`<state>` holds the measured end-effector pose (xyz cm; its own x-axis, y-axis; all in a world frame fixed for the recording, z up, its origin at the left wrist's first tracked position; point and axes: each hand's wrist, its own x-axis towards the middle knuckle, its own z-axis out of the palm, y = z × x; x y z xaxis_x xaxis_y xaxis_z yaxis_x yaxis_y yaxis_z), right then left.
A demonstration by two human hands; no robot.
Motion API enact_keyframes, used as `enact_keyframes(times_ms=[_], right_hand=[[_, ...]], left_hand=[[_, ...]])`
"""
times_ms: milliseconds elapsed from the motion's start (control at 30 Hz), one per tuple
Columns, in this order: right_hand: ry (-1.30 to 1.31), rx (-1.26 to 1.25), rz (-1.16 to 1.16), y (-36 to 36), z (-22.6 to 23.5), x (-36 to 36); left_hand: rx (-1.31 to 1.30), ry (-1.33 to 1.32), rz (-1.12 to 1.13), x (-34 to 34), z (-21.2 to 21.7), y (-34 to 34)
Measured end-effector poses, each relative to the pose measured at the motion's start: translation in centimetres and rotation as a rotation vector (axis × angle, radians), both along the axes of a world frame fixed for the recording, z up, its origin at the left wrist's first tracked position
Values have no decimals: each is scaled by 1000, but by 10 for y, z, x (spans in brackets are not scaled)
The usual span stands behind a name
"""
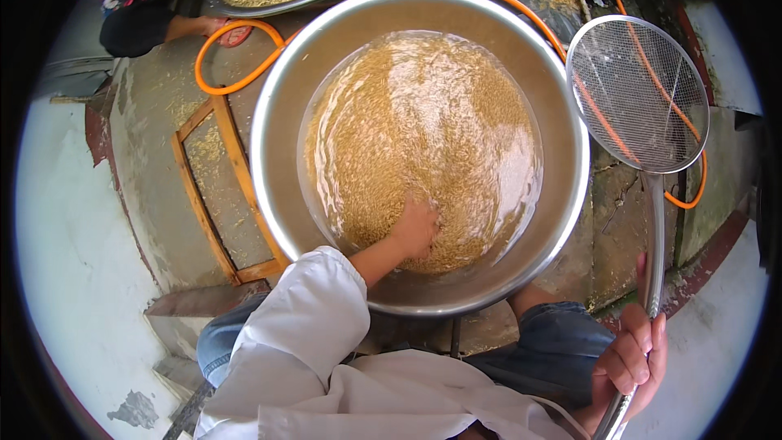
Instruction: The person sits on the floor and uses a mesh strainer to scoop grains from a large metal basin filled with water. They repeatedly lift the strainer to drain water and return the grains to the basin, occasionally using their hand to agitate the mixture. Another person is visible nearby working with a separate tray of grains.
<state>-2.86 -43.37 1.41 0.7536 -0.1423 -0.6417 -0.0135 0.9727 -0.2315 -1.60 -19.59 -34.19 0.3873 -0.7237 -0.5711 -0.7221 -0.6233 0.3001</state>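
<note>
A large round metal basin [562,220] stands in front of me, holding water with a layer of golden, husked grain [350,155]. My left hand [417,226] dips into the near half of the basin. Its fingers are sunk in the water and grain, so whether they are spread or closed is hidden. At the lower right, my right hand [631,354] is closed around the long metal handle of a skimmer [639,94]. The skimmer's round wire-mesh head is held up beside the basin's right rim, with nothing visible in the mesh.
A second metal basin [244,11] with grain stands at the far side. An orange hose [232,85] loops behind the basins and down the right. A wooden frame [232,159] lies on the concrete floor at left. Another person's sandalled foot [232,33] is at upper left.
</note>
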Motion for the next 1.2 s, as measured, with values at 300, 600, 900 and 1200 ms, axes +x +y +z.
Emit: enact_keyframes(times_ms=[300, 600, 900, 1200], right_hand=[[-29, -14, 46, 13, 7, -7], [-1, -52, 26, 13, -2, 4], [-33, -21, 14, 12, 2, 6], [-54, -37, -10, 1, 10, -12]], left_hand=[[322, 0, -157, 54, -51, 30], [210, -305, 283, 167, -45, 87], [147, -96, 858, 143, -41, 139], [-382, 595, 1643, 10, -96, 152]])
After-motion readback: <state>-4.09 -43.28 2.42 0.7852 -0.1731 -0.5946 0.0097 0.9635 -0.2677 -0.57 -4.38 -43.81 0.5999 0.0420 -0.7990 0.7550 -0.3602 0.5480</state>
